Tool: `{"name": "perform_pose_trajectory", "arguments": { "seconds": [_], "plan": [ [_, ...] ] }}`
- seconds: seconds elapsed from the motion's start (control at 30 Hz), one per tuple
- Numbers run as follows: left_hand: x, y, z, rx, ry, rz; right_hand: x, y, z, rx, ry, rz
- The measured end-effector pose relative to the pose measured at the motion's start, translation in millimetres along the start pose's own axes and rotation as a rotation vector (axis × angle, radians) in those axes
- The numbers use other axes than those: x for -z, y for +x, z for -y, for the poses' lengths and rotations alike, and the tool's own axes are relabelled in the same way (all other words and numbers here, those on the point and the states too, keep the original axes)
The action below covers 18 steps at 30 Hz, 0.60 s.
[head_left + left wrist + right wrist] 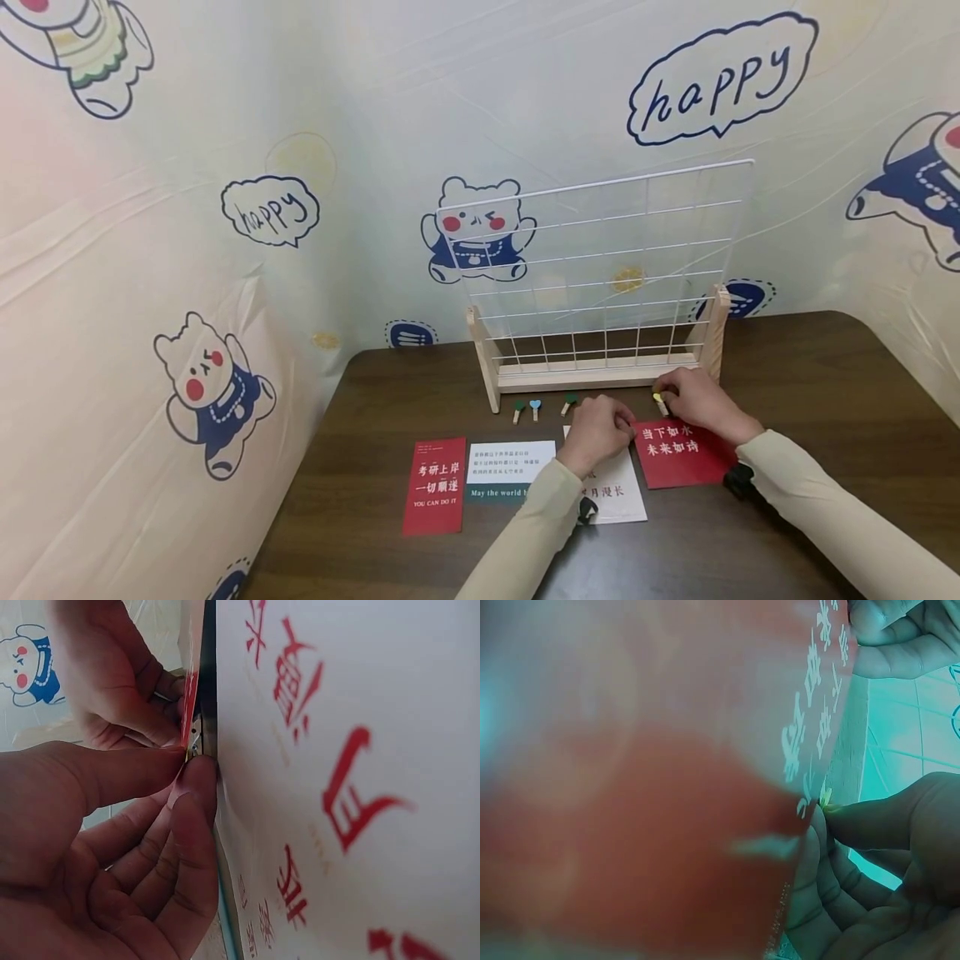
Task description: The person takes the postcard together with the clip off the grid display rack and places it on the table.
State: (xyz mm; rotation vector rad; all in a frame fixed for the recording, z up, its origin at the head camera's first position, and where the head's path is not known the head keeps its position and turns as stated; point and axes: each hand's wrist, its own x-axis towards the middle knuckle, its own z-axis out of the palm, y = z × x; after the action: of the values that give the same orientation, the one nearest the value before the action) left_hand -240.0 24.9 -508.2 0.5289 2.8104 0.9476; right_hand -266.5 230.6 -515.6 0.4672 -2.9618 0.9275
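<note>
My left hand [597, 433] pinches the upper left corner of a red card [678, 462] with white lettering. In the left wrist view, thumb and finger [196, 780] meet at the card's thin red edge. My right hand [701, 404] pinches a small wooden clothespin [662, 406] with a yellow top, just above the card's upper edge. In the right wrist view the clothespin's yellow top [826, 796] shows beside the thumb; whether it bites the card cannot be told. Partly under my left hand and forearm lies a white card [622, 496] with red lettering.
Behind the hands stands a white wire grid [600, 275] in a wooden base [592, 375]. Green clothespins [518, 412] [568, 405] and a blue heart clothespin [535, 408] lie before it. Left on the brown table [337, 517] are another red card [435, 487] and a white-and-green card [510, 462].
</note>
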Motion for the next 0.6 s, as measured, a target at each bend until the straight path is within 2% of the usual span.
{"name": "perform_pose_trajectory", "arguments": {
  "seconds": [0.33, 0.47, 0.6],
  "plan": [
    [-1.2, -0.9, 3.3, 0.008, -0.007, 0.000, -1, -2.8, 0, -0.004, 0.011, -0.047],
    [1.6, -1.5, 2.2, -0.019, -0.004, -0.014, 4, -6.7, 5, 0.012, 0.020, -0.080],
    [6.2, -4.6, -1.0, -0.048, -0.049, -0.013, 8, -14.2, 12, 0.033, 0.032, -0.132]
  ]
}}
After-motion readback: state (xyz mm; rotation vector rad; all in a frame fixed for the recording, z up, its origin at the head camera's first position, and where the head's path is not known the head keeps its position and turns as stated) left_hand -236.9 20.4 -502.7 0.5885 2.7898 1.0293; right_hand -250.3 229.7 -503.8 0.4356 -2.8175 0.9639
